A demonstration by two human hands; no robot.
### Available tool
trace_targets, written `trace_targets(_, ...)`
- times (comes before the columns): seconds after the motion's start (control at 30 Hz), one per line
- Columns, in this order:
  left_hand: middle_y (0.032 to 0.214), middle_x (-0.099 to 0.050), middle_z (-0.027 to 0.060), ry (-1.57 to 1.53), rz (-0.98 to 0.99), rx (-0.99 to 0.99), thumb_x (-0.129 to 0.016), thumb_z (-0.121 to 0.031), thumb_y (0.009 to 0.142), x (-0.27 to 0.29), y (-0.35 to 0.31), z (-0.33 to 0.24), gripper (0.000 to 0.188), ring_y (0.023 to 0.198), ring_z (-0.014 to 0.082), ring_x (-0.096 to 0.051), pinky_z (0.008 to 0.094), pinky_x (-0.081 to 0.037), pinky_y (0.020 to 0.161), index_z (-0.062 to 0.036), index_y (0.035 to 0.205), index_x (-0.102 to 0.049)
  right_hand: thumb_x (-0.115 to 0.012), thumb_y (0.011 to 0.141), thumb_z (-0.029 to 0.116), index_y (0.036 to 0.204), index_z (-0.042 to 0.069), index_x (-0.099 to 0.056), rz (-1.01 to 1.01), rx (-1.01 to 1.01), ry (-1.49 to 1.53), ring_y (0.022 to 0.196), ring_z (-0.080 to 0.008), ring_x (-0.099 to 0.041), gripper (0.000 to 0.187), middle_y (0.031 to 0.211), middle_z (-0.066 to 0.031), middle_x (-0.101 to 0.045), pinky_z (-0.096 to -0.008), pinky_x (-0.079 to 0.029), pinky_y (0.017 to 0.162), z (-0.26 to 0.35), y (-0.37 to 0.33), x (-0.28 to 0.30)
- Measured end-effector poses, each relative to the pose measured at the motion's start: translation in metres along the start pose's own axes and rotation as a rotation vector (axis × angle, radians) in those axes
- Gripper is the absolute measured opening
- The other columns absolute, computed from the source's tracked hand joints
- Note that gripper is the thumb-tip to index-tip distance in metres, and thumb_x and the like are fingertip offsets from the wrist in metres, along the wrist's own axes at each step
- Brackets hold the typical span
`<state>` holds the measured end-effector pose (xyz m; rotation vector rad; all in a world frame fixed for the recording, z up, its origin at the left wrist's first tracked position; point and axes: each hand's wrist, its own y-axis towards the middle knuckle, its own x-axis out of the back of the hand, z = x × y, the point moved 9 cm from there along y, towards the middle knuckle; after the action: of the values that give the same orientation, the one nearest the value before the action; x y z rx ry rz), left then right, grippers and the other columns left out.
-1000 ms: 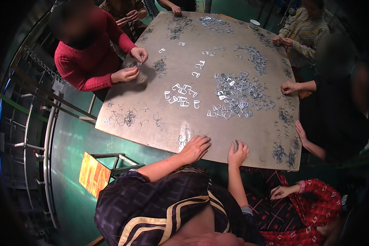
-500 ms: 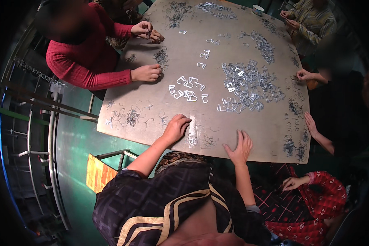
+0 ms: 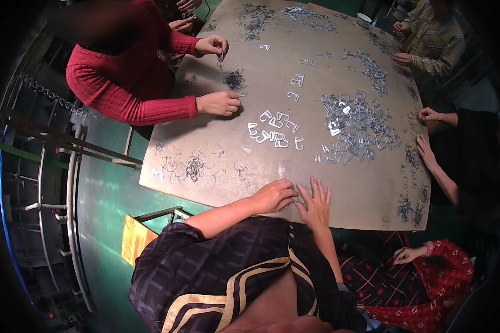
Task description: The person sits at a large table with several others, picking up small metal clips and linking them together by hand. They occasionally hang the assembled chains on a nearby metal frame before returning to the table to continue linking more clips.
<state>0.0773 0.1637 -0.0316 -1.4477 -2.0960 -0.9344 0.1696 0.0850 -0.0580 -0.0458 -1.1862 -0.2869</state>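
Note:
Both my hands are at the near edge of the table. My left hand [image 3: 274, 196] lies with fingers bent and held together, their tips turned towards my right hand; anything under them is hidden. My right hand [image 3: 316, 206] rests with its fingers stretched and slightly spread, its thumb close to the left fingertips, holding nothing. Left of my hands are a few thin bent wires [image 3: 242, 173] and a larger tangle of dark wires [image 3: 193, 168]. Beyond them lies a small group of shiny pale hooks [image 3: 276, 133]. A large pile of similar hooks [image 3: 358, 125] lies farther right.
A person in a red sweater [image 3: 116, 83] handles wires at the left of the table [image 3: 350, 188]. Other people sit at the far and right sides, one in patterned red beside me. More wire heaps [image 3: 405, 208] line the right edge. A wooden stool [image 3: 136, 240] stands lower left.
My left hand has moved right and nearer the edge, and my right hand slightly left, so they almost meet. The small wires between them are now covered. The view has shifted a little.

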Motion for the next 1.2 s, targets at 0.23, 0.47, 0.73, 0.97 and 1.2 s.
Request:
trace_targets(0.23,0.102,-0.060,0.0084,0.080,0.116,-0.151,-0.071,-0.013,0.075,0.011,-0.031,-0.006,0.022,0.100,0.0259,-0.056,0.0378,-0.045,0.087,-0.0050,0.096,-0.066,-0.073,0.076,0.030,0.119,0.031,-0.064,-0.036,0.069,-0.017,0.133,-0.0337,-0.036,0.045,0.139,-0.0084,-0.048,-0.0607,-0.017,0.111,0.011,-0.001,0.006)
trace_targets(0.47,0.114,-0.057,0.0144,0.298,-0.270,0.263,-0.067,-0.011,0.079,0.094,-0.064,0.032,0.030,0.110,0.0315,-0.053,0.0407,-0.043,0.094,-0.0036,0.107,-0.062,-0.074,0.075,0.029,0.115,0.027,-0.068,-0.082,0.055,0.044,0.131,-0.0346,-0.039,0.040,0.135,-0.0100,-0.051,-0.0608,-0.017,0.111,0.007,-0.002,0.010)
trace_targets(0.73,0.139,-0.044,0.0229,-0.114,-0.499,0.406,-0.053,-0.012,0.093,0.087,-0.055,0.062,0.044,0.133,0.0349,-0.039,0.0396,-0.032,0.110,-0.0015,0.135,-0.044,-0.076,0.070,0.031,0.115,0.022,-0.068,-0.110,0.055,0.104,0.131,-0.0347,-0.041,0.047,0.134,-0.0139,-0.052,-0.0592,-0.018,0.112,0.001,-0.004,0.013)
trace_targets(0.97,0.086,-0.064,0.0135,0.115,-0.498,0.497,-0.066,-0.004,0.081,0.122,-0.060,0.086,0.009,0.080,0.0310,-0.063,0.0365,-0.051,0.074,0.0008,0.088,-0.068,-0.076,0.068,0.029,0.126,0.017,-0.060,-0.117,0.002,0.182,0.131,-0.0339,-0.043,0.062,0.136,-0.0155,-0.050,-0.0563,-0.018,0.113,0.000,-0.004,0.021)
trace_targets(1.2,0.078,-0.060,0.0113,0.514,-0.164,0.206,-0.062,-0.012,0.077,0.069,-0.013,0.050,0.012,0.074,0.0273,-0.060,0.0352,-0.052,0.069,-0.0009,0.072,-0.064,-0.075,0.069,0.029,0.134,0.012,-0.051,-0.123,-0.009,0.195,0.130,-0.0323,-0.043,0.071,0.136,-0.0154,-0.049,-0.0546,-0.019,0.113,-0.003,-0.004,0.024)
